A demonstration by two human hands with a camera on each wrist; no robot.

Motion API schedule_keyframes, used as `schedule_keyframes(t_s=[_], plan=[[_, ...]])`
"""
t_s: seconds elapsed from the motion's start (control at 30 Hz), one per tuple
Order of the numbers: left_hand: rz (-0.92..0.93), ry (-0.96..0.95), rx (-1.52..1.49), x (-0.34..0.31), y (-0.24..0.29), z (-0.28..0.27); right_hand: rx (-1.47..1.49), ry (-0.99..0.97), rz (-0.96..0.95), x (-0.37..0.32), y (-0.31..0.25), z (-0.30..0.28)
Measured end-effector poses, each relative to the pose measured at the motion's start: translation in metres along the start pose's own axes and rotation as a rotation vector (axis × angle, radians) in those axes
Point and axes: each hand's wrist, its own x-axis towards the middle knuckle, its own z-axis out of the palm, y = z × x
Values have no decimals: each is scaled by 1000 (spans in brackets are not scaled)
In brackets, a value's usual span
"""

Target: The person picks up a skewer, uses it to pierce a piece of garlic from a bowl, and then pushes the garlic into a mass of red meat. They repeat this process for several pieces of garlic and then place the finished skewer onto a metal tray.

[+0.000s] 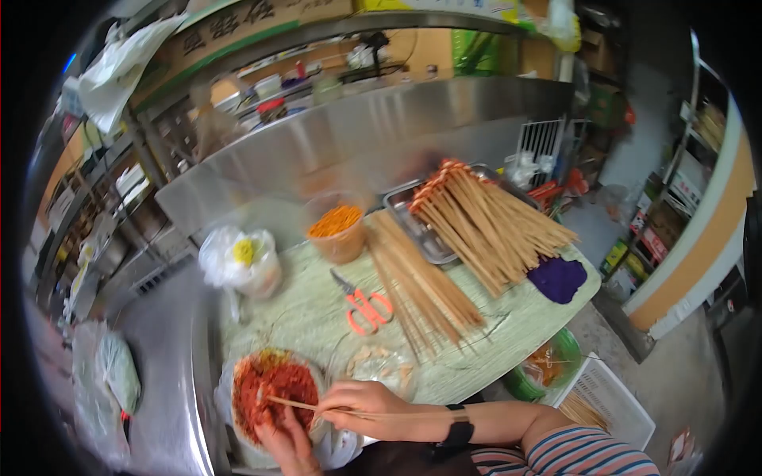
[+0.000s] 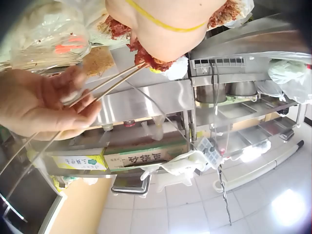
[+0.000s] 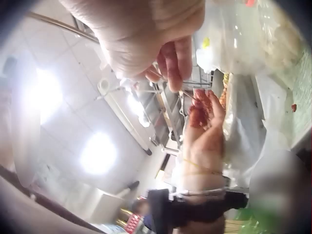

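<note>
Red-coated meat is heaped in a round bowl at the near left of the tabletop. A piece of it is gripped in the curled fingers of the left hand, at the bowl's near side. Two thin skewers are pinched between the thumb and fingers of the right hand, their tips pointed at the meat by the left hand. Just beyond the right hand, pale pieces are seen in a clear container. Farther back, orange-handled scissors are laid beside a spread of bare sticks, and filled skewers are piled across a metal tray.
</note>
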Motion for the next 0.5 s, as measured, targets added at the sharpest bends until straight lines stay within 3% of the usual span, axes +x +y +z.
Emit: schedule_keyframes(t_s=[0.03, 0.1, 0.17, 0.23, 0.27, 0.3, 0.37, 0.4, 0.43, 0.5], plan=[[46, 26, -14, 4, 0, -1, -22, 14, -6, -6, 3, -8], [29, -4, -37, -5, 6, 18, 538, 123, 484, -17, 8, -22], [18, -27, -58, -11, 21, 33, 512, 148, 420, -23, 11, -47], [-121, -186, -350, -13, 37, 45, 617, 409, 391, -23, 9, -73], [-35, -59, -126, -14, 38, 52, 608, 516, 331, -19, 13, -88], [-34, -68, -129, -16, 39, 57, 600, 622, 269, -13, 20, -105], [125, 51, 459, -17, 39, 63, 662, 835, 131, 4, 34, -145], [110, 81, 448, -15, 39, 59, 657, 910, 88, 14, 44, -166], [112, 77, 445, -15, 36, 54, 652, 984, 44, 24, 57, -186], [319, -18, 843, -14, 32, 47, 675, 1136, 53, 41, 92, -226]])
